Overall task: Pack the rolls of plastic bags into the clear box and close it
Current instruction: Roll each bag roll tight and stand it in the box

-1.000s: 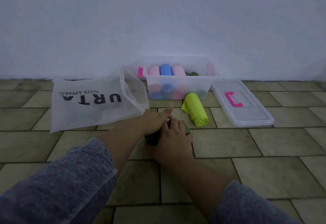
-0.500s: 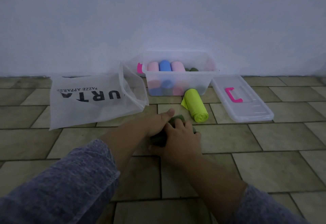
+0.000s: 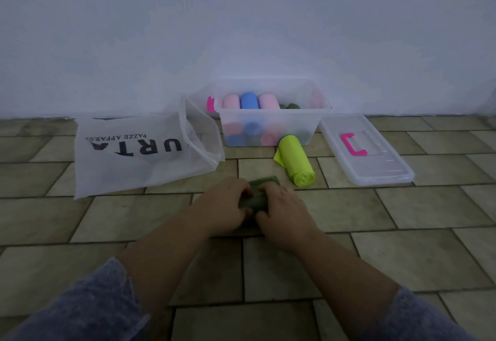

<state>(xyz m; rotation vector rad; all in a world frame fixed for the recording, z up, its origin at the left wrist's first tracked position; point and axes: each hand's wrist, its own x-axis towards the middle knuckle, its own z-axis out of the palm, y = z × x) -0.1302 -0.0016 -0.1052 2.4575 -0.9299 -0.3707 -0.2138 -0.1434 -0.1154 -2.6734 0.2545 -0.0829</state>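
A dark green roll of plastic bags (image 3: pixel 255 199) lies on the tiled floor with a loose end spread toward the box. My left hand (image 3: pixel 224 202) grips its left end and my right hand (image 3: pixel 284 206) grips its right end, fingers curled over it. The clear box (image 3: pixel 271 123) stands against the wall and holds pink, blue and dark green rolls. A lime green roll (image 3: pixel 296 161) lies on the floor just in front of the box. The clear lid (image 3: pixel 365 150) with a pink handle lies flat to the right of the box.
A translucent white bag (image 3: pixel 139 153) with black lettering lies open on the floor to the left of the box. A plain white wall (image 3: pixel 241 32) runs behind everything. The floor (image 3: pixel 402 246) is beige tile.
Both hands have shifted on the dark green roll, and its loose end now shows beyond my fingers. The view has tilted slightly, so the box sits higher in the frame.
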